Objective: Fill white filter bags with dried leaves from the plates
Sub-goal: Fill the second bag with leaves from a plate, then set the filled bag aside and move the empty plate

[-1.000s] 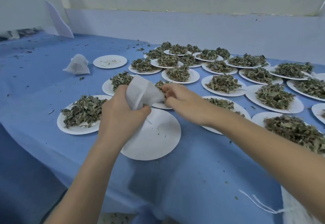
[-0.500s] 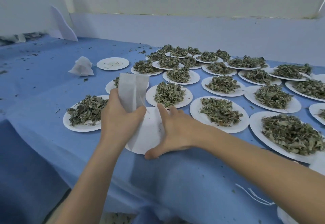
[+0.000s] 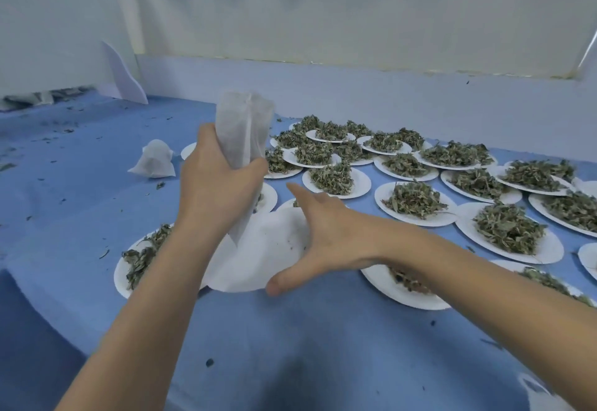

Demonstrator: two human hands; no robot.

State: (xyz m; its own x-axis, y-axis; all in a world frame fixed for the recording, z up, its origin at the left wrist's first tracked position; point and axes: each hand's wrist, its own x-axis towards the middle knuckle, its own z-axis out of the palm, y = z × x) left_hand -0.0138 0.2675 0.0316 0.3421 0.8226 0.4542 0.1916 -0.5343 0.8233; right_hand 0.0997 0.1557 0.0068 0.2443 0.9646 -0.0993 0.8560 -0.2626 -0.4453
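Note:
My left hand [image 3: 216, 181] grips a white filter bag [image 3: 242, 129] and holds it upright above the table, mouth up. Below it lies a bare white paper plate [image 3: 258, 258] with only a few crumbs. My right hand [image 3: 323, 236] spreads its straight fingers over that plate's right rim, thumb at the near edge. Several white plates heaped with dried green leaves [image 3: 415, 200] spread across the blue cloth to the right and behind. One leaf plate [image 3: 129, 268] sits left of my left forearm.
A filled, closed filter bag [image 3: 155, 160] rests on the blue cloth at the left. A mostly hidden plate [image 3: 189, 151] lies behind my left hand. Leaf crumbs dot the cloth. A pale wall rises behind the table; the table's near edge drops off at lower left.
My left hand has raised the filter bag higher. My right hand left the leaves, moved to the bare plate and now spreads over its right rim. The camera has tilted up.

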